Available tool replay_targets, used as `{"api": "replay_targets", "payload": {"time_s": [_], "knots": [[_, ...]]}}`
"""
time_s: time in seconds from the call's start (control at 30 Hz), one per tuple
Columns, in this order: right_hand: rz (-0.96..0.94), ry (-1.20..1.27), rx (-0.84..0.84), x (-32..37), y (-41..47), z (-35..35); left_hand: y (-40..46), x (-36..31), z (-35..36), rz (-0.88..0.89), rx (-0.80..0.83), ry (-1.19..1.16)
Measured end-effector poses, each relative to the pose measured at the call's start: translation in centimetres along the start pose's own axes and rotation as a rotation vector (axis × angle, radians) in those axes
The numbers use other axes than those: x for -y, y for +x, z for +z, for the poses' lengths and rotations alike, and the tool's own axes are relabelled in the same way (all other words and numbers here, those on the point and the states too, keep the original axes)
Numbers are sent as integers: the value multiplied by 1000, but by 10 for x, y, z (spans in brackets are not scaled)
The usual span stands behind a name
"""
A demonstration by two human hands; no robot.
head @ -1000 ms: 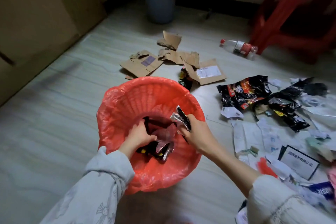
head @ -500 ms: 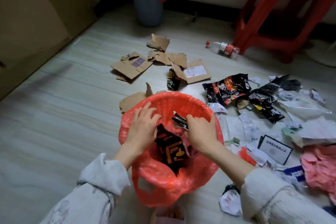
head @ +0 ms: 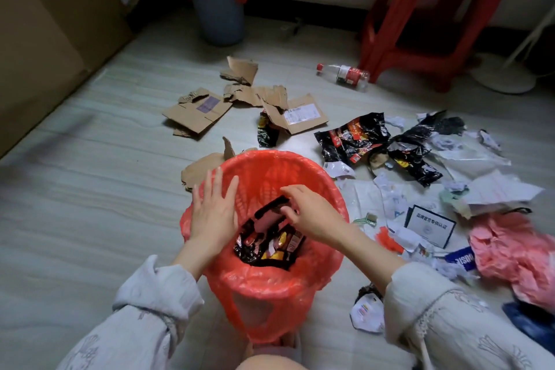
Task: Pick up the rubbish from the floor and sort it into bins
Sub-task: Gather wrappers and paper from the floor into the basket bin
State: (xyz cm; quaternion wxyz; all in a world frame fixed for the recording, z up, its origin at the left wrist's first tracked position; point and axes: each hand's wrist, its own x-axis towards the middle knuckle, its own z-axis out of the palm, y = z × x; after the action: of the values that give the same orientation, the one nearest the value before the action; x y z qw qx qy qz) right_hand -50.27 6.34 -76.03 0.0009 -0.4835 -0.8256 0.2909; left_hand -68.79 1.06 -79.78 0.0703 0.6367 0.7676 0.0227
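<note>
Head view shows the black snack wrappers (head: 267, 242) lying inside the red-lined bin (head: 312, 177) on the floor, with the right hand (head: 310, 213) pinching one dark wrapper (head: 271, 209) above them. The left hand (head: 213, 213) is spread flat over the bin's left rim. Torn cardboard pieces (head: 198, 112) lie beyond the bin, and paper scraps (head: 387, 201) to its right.

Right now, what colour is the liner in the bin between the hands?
Orange-red liner, seen best in the head view.

Single head view — looks forward and down, close over hands (head: 258, 216), floor (head: 90, 189) beyond.
</note>
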Motion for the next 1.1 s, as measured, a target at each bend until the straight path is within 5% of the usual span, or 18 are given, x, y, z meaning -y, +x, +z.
{"api": "replay_targets", "payload": {"time_s": [0.2, 0.47, 0.6, 0.9, 1.1], "knots": [[123, 69, -302, -14, -76, -54, 5, -87, -55, 281, -71, -212], [448, 148, -386, -91, -173, -84, -19, -230, -132, 767, -37, -92], [521, 179, -273, -134, -205, -64, -41, -283, -101, 755, 38, -70], [638, 187, 60, -232, -243, 54, -102, -277, 100, 605, 648, 51], [469, -23, 404, -255, -253, 140, -129, -258, 170, 704, 795, 236]]}}
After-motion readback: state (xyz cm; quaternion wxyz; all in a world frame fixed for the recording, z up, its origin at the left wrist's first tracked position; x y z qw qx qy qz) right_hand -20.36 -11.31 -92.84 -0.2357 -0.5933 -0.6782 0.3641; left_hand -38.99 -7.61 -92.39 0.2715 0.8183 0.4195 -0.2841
